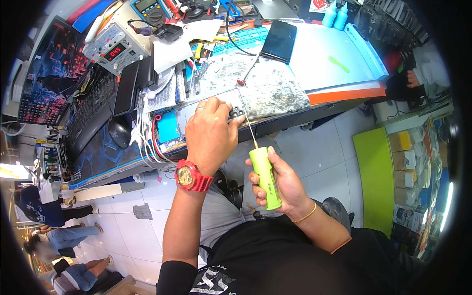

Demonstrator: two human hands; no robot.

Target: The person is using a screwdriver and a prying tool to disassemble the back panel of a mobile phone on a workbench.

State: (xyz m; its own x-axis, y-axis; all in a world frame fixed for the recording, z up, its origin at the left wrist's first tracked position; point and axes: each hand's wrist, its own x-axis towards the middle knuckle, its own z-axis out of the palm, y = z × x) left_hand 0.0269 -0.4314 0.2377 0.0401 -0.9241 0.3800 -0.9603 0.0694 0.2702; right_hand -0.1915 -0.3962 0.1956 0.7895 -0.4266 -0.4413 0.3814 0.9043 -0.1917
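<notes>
My left hand (210,129), wearing a red watch (193,176), curls its fingers over a pale phone back with a camera block (236,111) at the bench's near edge. Its thumb lies beside the camera lenses. Lower right, my right hand (282,184) is wrapped round the lime-green handle of a thin-shafted tool (265,179). The tool's slim metal shaft runs up and left to the phone's right edge, next to the camera block. Whether the tip touches the phone I cannot tell. Under the phone's far side lies a stained grey work slab (275,91).
A black phone (279,42) rests on the light blue mat (319,73), with a yellow-green strip (339,64). At left stand a power supply (118,51), a mouse (119,132), cables and a monitor (51,73). Blue bottles (334,17) stand far right. Other people are beyond.
</notes>
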